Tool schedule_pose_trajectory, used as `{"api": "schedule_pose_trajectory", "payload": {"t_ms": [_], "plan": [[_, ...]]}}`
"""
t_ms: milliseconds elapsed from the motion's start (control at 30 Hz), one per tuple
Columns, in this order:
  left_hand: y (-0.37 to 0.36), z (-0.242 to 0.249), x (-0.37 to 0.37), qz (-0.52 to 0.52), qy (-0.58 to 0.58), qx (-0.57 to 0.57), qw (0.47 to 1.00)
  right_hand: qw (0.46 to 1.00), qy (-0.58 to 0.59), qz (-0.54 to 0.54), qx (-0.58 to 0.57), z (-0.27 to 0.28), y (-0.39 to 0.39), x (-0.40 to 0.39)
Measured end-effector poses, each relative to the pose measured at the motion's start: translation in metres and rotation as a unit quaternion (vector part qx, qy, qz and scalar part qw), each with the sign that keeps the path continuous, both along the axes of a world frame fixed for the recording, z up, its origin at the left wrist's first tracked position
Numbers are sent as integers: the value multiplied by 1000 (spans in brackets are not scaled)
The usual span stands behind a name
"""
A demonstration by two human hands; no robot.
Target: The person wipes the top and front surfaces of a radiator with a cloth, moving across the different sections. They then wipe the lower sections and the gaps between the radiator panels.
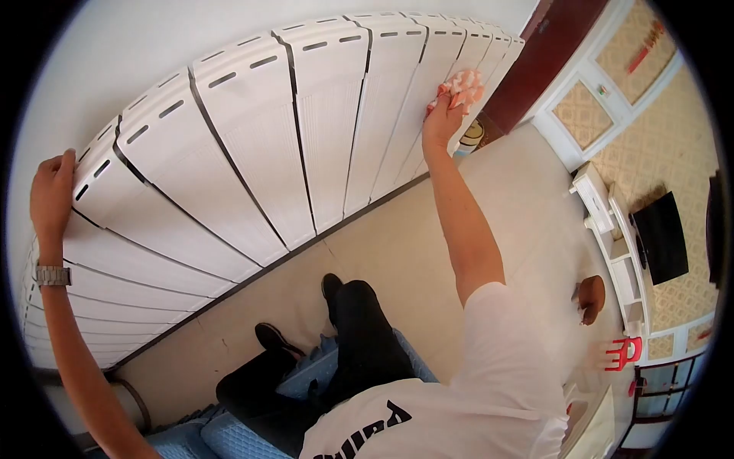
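A long white radiator (pixel 252 130) with slotted top edges runs along the wall. My right hand (pixel 442 124) is closed on an orange-and-white cloth (pixel 463 89), which lies against the front of the radiator near its far right end. At the left, my left hand (pixel 53 191) rests on the radiator's top edge, fingers bent over it and partly hidden behind the panel; no object shows in it. A metal watch (pixel 53 275) is on my left wrist.
Below me is a blue quilted seat (pixel 245 428). Right of it stand a brown stool (pixel 590 300), a small red chair (pixel 624 353), a white TV cabinet (pixel 623 268) and a black television (pixel 661 239). A tin (pixel 471 138) sits past the radiator's end.
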State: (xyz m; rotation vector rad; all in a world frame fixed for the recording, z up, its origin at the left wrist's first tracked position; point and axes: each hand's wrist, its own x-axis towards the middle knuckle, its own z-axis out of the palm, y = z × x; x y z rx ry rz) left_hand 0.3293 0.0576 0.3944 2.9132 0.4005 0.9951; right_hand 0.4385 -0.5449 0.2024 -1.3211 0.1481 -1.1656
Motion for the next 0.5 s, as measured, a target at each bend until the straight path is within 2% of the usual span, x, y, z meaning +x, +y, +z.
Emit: {"api": "schedule_pose_trajectory", "payload": {"t_ms": [33,67,133,200,267,300,333,367,400,467,500], "plan": [[-1,2,-1,1,-1,0,1000,998,59,-4,-20,-3,-5,0],[-3,3,-2,-1,14,-15,1000,998,58,-4,-21,5,-8,-1],[-7,3,-3,-3,29,-31,999,997,-11,-2,-77,26,-14,2],[-10,4,-4,10,26,-10,1000,988,-90,-10,-128,91,13,-22],[-13,4,-7,8,17,-9,1000,920,-157,-176,-313,118,-20,18],[-14,4,-7,4,8,-8,1000,919,-157,-176,-314,130,-37,20],[-13,3,-7,5,6,-10,1000,881,-14,-190,-433,147,-51,17],[-11,2,-6,4,0,5,1000,810,131,-197,-536,163,-58,15],[-10,1,-5,3,-7,20,1000,810,130,-197,-537,179,-57,11],[-11,3,-6,8,0,17,1000,777,268,-84,-563,205,-56,5],[-12,3,-6,12,8,15,1000,777,269,-83,-563,211,-57,8]]}}
